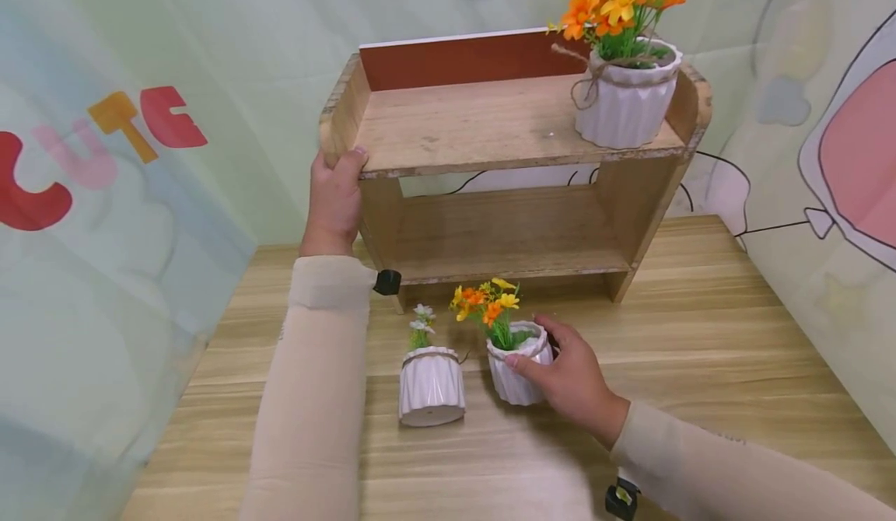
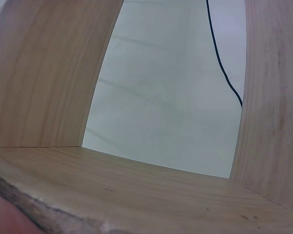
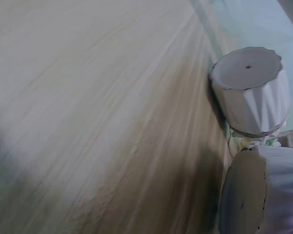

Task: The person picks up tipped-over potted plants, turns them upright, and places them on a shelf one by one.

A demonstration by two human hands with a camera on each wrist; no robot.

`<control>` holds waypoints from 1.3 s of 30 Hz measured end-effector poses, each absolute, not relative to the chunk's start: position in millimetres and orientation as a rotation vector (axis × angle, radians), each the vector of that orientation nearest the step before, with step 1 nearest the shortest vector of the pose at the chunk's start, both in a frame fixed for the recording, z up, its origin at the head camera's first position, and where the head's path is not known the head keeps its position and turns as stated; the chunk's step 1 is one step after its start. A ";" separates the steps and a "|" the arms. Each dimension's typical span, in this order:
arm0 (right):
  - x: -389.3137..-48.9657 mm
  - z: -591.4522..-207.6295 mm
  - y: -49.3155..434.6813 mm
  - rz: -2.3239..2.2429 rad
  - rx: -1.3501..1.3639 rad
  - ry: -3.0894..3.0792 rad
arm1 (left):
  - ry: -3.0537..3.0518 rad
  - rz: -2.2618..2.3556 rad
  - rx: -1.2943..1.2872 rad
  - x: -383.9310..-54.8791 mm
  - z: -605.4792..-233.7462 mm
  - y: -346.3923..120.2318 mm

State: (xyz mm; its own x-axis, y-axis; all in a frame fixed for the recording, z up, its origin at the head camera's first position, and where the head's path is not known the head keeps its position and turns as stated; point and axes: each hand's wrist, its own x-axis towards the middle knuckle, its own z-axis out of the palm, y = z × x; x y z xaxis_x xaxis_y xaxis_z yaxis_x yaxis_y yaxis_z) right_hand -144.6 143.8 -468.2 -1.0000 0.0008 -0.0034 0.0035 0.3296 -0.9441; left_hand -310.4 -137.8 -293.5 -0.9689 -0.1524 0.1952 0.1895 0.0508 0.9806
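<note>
Two hands work in the head view: the right hand [image 1: 570, 373] pinches a small white pot [image 1: 514, 381] near its mouth, thumb on the near side and fingers round the far side, over the middle of the table [image 1: 700, 350], in front of a wooden shelf [image 1: 448, 136]. The left hand [image 1: 336, 198] grips the shelf's left side, thumb on the front left corner of its upper board, the other fingers hidden behind. The pinched pot's mouth faces up, and its orange and yellow flowers [image 1: 490, 303] lean toward the table's left edge. Just beside it, a second pot [image 1: 432, 385] lies on its side, long axis running from the table's near side toward the shelf, base nearer the person, white flowers [image 1: 422, 320] pointing at the shelf. A larger pot [image 1: 623, 109] stands upright at the upper board's right end. A firm hold on the rim, clear of the stems, with the shelf kept steady, would seem to serve best. The left wrist view shows the shelf's boards and a patch of skin at the lower left; its fingers cannot be told there. The right wrist view shows both small pots' bases, so the pinched one looks tilted or raised; whether it touches the table, I cannot tell.
</note>
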 end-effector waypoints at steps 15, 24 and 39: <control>-141.5 -477.9 145.1 -1.741 -0.148 2.696 | -2.053 -2.021 -0.042 -309.9 -293.4 -135.7; -136.8 -481.7 146.6 -1.770 -0.187 2.701 | -2.044 -2.011 -0.057 -308.7 -293.5 -136.3; -123.8 -489.7 154.8 -1.852 -0.205 2.572 | -2.051 -2.024 -0.052 -309.3 -292.4 -138.2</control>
State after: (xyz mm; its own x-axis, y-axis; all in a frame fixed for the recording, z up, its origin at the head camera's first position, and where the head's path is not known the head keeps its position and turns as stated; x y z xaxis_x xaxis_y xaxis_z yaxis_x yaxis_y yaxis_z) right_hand -123.8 154.8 -489.7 -0.9911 -0.0843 0.1032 -0.1246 0.3118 -0.9419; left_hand -309.3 -138.2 -292.4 -0.9658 -0.1550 0.2077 0.2057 0.0290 0.9782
